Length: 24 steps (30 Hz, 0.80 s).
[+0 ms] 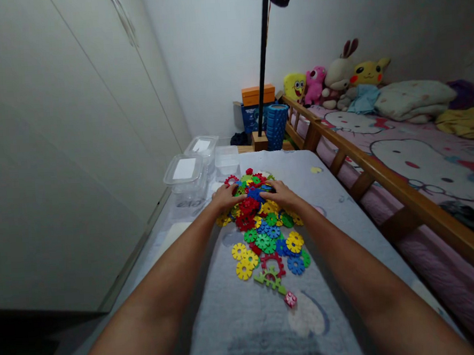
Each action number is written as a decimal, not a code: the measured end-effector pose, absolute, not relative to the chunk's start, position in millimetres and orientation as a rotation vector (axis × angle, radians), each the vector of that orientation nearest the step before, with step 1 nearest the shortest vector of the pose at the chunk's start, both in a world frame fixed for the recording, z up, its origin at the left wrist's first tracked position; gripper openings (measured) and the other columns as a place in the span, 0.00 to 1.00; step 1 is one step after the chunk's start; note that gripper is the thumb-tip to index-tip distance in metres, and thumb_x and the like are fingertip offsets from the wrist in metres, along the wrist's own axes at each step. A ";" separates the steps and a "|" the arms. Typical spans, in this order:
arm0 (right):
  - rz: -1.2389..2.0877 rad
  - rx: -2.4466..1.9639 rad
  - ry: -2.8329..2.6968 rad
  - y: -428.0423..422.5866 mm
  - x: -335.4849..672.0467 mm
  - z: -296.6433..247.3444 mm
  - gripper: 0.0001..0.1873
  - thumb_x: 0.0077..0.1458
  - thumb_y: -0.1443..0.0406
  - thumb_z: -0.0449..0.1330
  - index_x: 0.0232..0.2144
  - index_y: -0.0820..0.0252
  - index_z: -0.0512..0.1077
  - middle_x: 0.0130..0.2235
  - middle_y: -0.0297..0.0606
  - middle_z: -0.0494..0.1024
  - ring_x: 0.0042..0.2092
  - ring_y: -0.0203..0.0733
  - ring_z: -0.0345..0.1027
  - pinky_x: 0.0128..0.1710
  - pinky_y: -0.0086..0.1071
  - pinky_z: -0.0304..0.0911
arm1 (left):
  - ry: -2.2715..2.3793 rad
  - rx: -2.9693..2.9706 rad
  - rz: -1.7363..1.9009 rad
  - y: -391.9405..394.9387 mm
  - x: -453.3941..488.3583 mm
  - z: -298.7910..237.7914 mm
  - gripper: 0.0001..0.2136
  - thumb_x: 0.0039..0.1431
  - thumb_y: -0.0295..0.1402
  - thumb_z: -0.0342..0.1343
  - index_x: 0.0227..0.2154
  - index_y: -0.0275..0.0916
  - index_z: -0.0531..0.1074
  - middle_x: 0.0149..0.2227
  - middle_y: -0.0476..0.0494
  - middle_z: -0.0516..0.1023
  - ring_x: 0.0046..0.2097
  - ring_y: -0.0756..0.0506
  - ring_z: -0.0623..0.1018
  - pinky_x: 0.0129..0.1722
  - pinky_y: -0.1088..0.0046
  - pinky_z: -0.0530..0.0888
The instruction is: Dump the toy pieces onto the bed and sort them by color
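Grey patterned cloth (246, 327) is being used as the working surface, with a white wardrobe (77, 128) standing along its left and a wooden bed rail (381, 176) running along its right. A heap of coloured plastic gear pieces (264, 234) is being kept near the middle of the cloth, red, yellow, green and blue ones lying mixed together and overlapping. The far end of the heap is being covered by both hands, palms down. The left hand (225, 197) is being pressed on the heap's left edge and the right hand (280, 193) on its right edge, fingers loosely bent over the pieces. Whether any piece is being pinched underneath cannot be told. A green bracket piece (270, 279) is lying at the near end of the heap, and a small pink die (290, 299) is lying just beside it. Clear lidded containers (184, 175) are being kept at the cloth's far left corner, near the left hand. Beyond them a black pole (262, 63) is standing upright beside a blue foam roller (276, 126), and plush toys (337, 77) are being stored at the head of the bed.
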State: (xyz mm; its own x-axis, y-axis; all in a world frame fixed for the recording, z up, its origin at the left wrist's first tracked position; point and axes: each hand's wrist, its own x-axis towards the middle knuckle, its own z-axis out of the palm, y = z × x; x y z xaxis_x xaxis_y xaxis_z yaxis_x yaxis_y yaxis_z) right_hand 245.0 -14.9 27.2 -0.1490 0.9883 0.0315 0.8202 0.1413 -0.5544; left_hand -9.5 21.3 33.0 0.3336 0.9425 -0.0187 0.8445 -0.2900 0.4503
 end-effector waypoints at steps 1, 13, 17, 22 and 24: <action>0.637 -1.675 -2.034 -18.5 245.2 28.3 0.37 0.53 0.48 0.65 0.61 0.56 0.68 0.59 0.47 0.71 0.61 0.57 0.64 0.61 0.47 0.60 | 1.534 2.250 0.357 19.1 -8.1 31.3 0.31 0.54 0.53 0.59 0.56 0.39 0.73 0.52 0.36 0.78 0.55 0.35 0.76 0.55 0.61 0.71; 1.083 -1.437 -1.909 -76.1 270.6 61.2 0.15 0.54 0.53 0.59 0.35 0.60 0.74 0.32 0.35 0.75 0.35 0.42 0.70 0.37 0.34 0.66 | 0.963 2.278 0.513 -33.8 -14.3 29.7 0.30 0.54 0.44 0.62 0.58 0.37 0.72 0.56 0.36 0.78 0.56 0.37 0.77 0.59 0.59 0.71; 0.499 -1.658 -1.855 -79.8 267.3 59.7 0.13 0.56 0.56 0.58 0.32 0.60 0.75 0.39 0.43 0.76 0.43 0.48 0.70 0.47 0.40 0.65 | 1.045 2.317 0.509 -42.0 -24.2 35.2 0.27 0.57 0.45 0.59 0.58 0.39 0.72 0.55 0.37 0.79 0.56 0.37 0.77 0.59 0.58 0.71; 0.192 -1.616 -2.081 -93.6 232.0 57.5 0.19 0.56 0.59 0.63 0.50 0.55 0.76 0.59 0.47 0.71 0.60 0.54 0.61 0.60 0.49 0.56 | 1.306 2.350 0.513 -49.1 -40.0 36.0 0.28 0.59 0.45 0.58 0.60 0.38 0.69 0.60 0.33 0.74 0.61 0.36 0.73 0.63 0.56 0.67; 0.207 -1.591 -2.261 -99.6 217.7 56.7 0.21 0.54 0.60 0.65 0.51 0.53 0.76 0.62 0.46 0.68 0.63 0.57 0.56 0.63 0.52 0.51 | 1.445 2.329 0.465 -53.7 -45.8 33.5 0.29 0.59 0.45 0.59 0.60 0.37 0.68 0.61 0.32 0.72 0.63 0.35 0.71 0.63 0.55 0.66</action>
